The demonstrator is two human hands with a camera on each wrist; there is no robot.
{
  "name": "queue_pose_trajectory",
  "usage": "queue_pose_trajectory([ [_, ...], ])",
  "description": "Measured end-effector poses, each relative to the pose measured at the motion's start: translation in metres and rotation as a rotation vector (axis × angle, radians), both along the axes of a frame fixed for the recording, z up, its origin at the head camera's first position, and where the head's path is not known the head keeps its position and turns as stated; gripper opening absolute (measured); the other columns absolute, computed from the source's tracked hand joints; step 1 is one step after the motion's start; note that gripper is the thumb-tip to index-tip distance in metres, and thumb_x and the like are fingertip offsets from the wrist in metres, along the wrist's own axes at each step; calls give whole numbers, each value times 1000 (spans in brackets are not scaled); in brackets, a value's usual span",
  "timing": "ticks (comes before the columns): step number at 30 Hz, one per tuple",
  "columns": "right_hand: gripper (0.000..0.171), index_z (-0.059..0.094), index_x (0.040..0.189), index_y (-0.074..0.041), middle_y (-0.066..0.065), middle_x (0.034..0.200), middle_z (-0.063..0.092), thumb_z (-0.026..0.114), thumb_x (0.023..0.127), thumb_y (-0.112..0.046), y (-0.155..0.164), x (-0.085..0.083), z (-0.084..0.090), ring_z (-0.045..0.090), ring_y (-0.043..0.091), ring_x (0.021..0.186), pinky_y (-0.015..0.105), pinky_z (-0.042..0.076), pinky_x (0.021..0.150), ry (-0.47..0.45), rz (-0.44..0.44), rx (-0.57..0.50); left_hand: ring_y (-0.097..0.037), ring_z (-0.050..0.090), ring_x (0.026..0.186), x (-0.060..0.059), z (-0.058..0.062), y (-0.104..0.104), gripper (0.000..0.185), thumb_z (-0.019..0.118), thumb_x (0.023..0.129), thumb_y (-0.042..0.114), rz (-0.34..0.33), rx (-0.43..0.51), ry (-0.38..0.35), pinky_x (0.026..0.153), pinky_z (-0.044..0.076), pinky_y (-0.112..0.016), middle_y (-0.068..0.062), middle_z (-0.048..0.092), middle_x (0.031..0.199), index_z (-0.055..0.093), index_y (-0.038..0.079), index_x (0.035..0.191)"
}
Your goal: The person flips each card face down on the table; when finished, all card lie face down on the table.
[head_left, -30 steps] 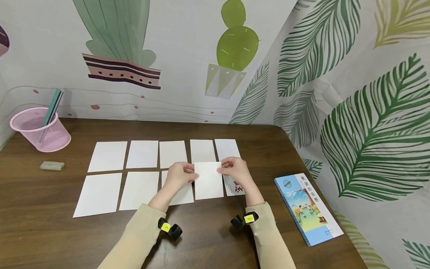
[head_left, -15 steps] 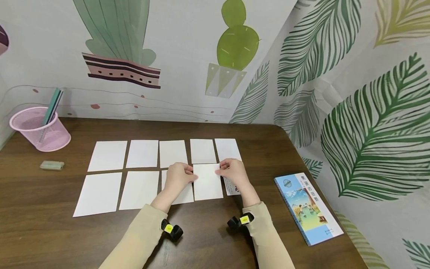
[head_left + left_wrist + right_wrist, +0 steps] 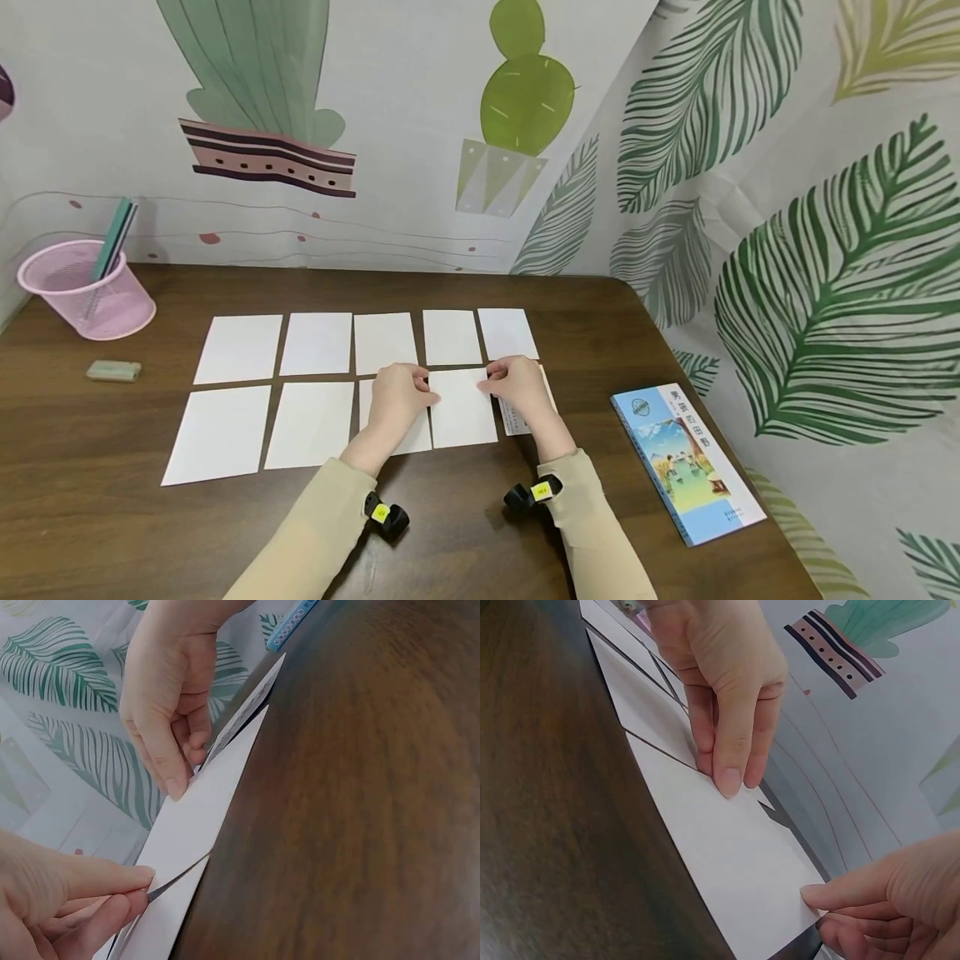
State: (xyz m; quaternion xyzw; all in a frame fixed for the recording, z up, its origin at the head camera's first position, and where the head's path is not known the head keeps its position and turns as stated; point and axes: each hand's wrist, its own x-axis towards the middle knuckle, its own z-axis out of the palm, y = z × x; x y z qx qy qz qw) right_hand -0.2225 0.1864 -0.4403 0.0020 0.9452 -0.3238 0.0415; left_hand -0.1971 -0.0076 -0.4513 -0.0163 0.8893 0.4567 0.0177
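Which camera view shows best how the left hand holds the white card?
The left wrist view: there the left hand pinches the card at its corner, thumb above the edge. The right wrist view shows that hand from the far side, fingertips on the card. The head view shows only the back of the hand.
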Motion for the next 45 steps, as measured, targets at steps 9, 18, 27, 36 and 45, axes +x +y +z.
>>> queue_pose_trajectory([
  [9,22,76,98,-2,8,84,73,79,80,-14,0,0,2,65,17,73,31,55,69,2,-20,-7,-20,67,74,-1,-2,1,28,80,73,2,7,16,25,74,55,-39,-7,73,75,73,-3,100],
  [18,26,74,103,-2,11,87,72,78,81,-15,25,-1,19,62,22,80,30,49,67,-2,-56,18,-21,68,73,2,4,5,24,82,77,10,-37,64,107,68,53,-34,-7,74,76,75,0,97],
  [27,42,67,116,2,17,102,69,79,79,-14,76,1,26,63,29,91,43,54,83,-147,-95,74,-28,72,89,11,5,29,31,74,83,8,-196,257,-5,73,59,-33,-13,74,98,69,-2,112],
  [36,53,61,125,2,20,116,65,81,77,-9,85,0,22,62,33,102,47,52,92,-202,-88,34,-34,64,113,14,5,64,52,69,84,7,-231,456,-135,93,55,-41,-21,62,128,54,-5,133],
  [45,83,46,141,2,23,129,54,88,69,-10,79,-2,15,56,34,107,46,53,89,-191,31,89,-41,41,137,17,14,84,67,66,86,8,-223,575,-239,110,40,-50,-25,40,150,39,-5,145],
])
